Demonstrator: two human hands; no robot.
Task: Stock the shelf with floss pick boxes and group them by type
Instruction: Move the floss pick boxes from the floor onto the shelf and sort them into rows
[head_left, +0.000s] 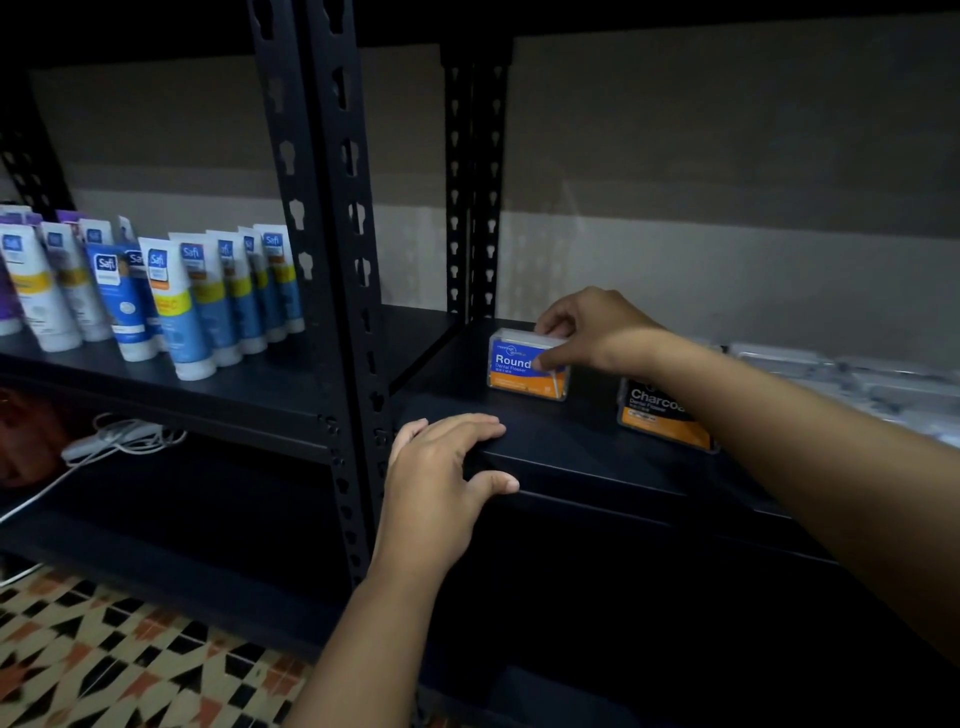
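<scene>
The right hand (587, 332) reaches in from the right, arm stretched across the shelf (561, 447), and pinches the blue "Round" floss box (522, 371): fingers curl over its top back edge, thumb presses on its front label. The box stands upright near the shelf's left end, set back from the front edge. The left hand (441, 467) rests on the shelf's front edge by the upright post (337, 260), fingers straight on the top surface, thumb against the front lip, grasping nothing.

Just right of the blue box, with a gap between them, stands a black "Charcoal" floss box (660, 415), partly hidden by the right forearm. Further right lie clear plastic boxes (852, 379), blurred; their contents cannot be told.

On the neighbouring shelf to the left, rows of tubes (171, 296) stand upright. Bare shelf surface lies between the blue box and the front edge, and behind the box to the wall.
</scene>
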